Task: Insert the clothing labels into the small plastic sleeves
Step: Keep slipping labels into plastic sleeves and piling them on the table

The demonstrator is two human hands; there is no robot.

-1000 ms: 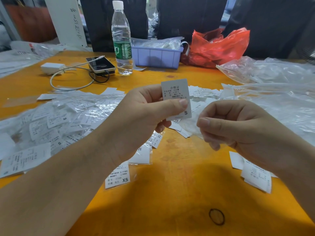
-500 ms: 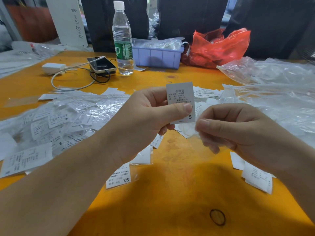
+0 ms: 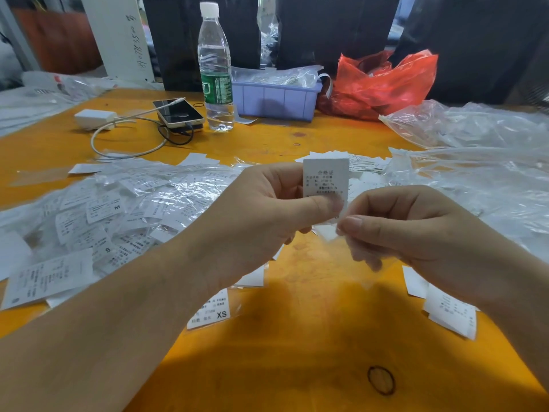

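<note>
My left hand pinches a white clothing label upright between thumb and fingers, printed side toward me. Just right of it, my right hand pinches a small clear plastic sleeve, which hangs blurred below its fingers. The label's lower edge meets the sleeve's top beside my right thumb. Whether the label is inside the sleeve is unclear.
A heap of sleeved labels covers the orange table at left. Loose labels lie at right, clear bags beyond. A water bottle, phone, charger, blue tray and red bag stand at the back.
The label in my left hand has moved right and slightly down until its lower edge meets the sleeve. My right hand has edged toward it.
</note>
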